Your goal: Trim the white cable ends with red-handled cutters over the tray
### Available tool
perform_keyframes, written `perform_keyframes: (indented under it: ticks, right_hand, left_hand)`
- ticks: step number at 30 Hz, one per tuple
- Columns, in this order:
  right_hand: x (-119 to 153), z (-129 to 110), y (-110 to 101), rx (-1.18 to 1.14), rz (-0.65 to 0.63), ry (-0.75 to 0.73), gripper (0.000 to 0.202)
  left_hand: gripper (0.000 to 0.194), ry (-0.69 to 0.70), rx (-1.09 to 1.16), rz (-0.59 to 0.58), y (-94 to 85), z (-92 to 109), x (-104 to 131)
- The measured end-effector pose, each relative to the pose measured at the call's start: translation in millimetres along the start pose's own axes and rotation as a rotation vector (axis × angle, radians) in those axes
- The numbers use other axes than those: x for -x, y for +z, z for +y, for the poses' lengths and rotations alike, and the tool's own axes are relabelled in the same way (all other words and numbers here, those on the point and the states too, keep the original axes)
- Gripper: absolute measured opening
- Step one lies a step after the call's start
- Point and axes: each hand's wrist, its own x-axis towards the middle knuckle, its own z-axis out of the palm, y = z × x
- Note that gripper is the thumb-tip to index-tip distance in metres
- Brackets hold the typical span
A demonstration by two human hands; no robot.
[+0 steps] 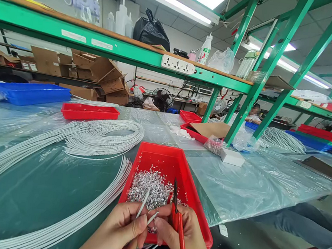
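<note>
My left hand [129,229] pinches a thin white cable [145,202] between thumb and fingers; a short length of it points up. Close beside it, my right hand [185,230] has red-handled scissors [180,227] tucked in the palm, dark blades pointing up and away. The right thumb and forefinger meet at a second white cable end [152,218] between the two hands. Both hands are over the near part of a red tray [198,197], which contains a heap of small silvery scraps [150,189]. Further cable shows partly below the hands.
Bundled white cables [104,133] loop across the table at left. Beyond them are a red tray [90,113] and a blue tray [30,93]. A green shelf frame [249,102] rises at right. A small white box [232,157] sits near its post. Another person's leg [302,222] shows at right.
</note>
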Motion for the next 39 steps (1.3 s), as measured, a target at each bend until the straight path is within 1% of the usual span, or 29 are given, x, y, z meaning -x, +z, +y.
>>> perform_keyframes:
  ticks: [4, 6, 8, 9, 11, 13, 15, 17, 19, 21, 24, 26, 30, 32, 33, 35, 36, 38, 39]
  right_hand:
    - [0, 5, 0, 0.031, 0.055, -0.034, 0.028]
    - [-1, 7, -2, 0.063, 0.064, -0.039, 0.028]
    - [-2, 7, -5, 0.111, 0.067, -0.035, 0.027]
    - [-3, 6, -6, 0.15, 0.057, -0.029, 0.026]
    - [-5, 3, -11, 0.249, -0.006, 0.007, 0.022]
    - [-6, -2, -16, 0.336, -0.071, 0.032, 0.018]
    - [-5, -8, -21, 0.409, -0.123, 0.009, 0.018]
    - [-3, -11, -24, 0.438, -0.159, -0.021, 0.022]
    - [0, -11, -27, 0.413, -0.205, 0.018, 0.022]
    - [2, -8, -30, 0.357, -0.219, 0.065, 0.018]
    - [3, 0, -31, 0.319, -0.174, 0.06, 0.025]
    - [2, 4, -30, 0.325, -0.137, 0.028, 0.028]
    - [1, 7, -29, 0.341, -0.126, 0.007, 0.034]
    - [4, 5, -35, 0.309, -0.104, 0.002, 0.042]
    - [6, 4, -40, 0.316, -0.085, -0.019, 0.052]
    - [14, -1, -51, 0.44, -0.079, -0.083, 0.076]
    - [19, -4, -55, 0.561, -0.09, -0.1, 0.081]
    - [27, -10, -61, 0.81, -0.123, -0.082, 0.078]
    - [30, -12, -61, 0.898, -0.142, -0.066, 0.074]
  left_hand:
    - [0.052, 0.105, -0.108, 0.108, 5.5, 0, 0]
    - [0.053, 0.136, -0.158, 0.166, 7.1, -3, -1]
    - [0.049, 0.169, -0.224, 0.204, 7.6, -7, -1]
    - [0.046, 0.187, -0.269, 0.22, 7.5, -9, -2]
    - [0.038, 0.227, -0.371, 0.24, 7.3, -12, -1]
    - [0.034, 0.234, -0.439, 0.239, 7.4, -13, -1]
    - [0.036, 0.189, -0.405, 0.198, 7.6, -12, 0]
    - [0.041, 0.125, -0.285, 0.104, 7.4, -11, 0]
    - [0.046, 0.068, -0.141, -0.011, 6.3, -9, -1]
    - [0.05, 0.018, -0.049, -0.076, 4.7, -8, -2]
    - [0.054, -0.019, -0.02, -0.065, 4.0, -8, -3]
    - [0.055, -0.002, -0.041, -0.036, 5.3, -8, -3]
    - [0.055, 0.05, -0.084, 0.044, 7.5, -8, -1]
    - [0.054, 0.079, -0.094, 0.084, 6.2, -8, -1]
    - [0.053, 0.096, -0.101, 0.105, 5.1, -8, -2]
    - [0.05, 0.129, -0.113, 0.145, 2.6, -9, -4]
    - [0.049, 0.145, -0.121, 0.158, 1.6, -9, -5]
    - [0.047, 0.186, -0.152, 0.177, 0.8, -11, -8]
    - [0.046, 0.207, -0.172, 0.185, 1.0, -11, -9]
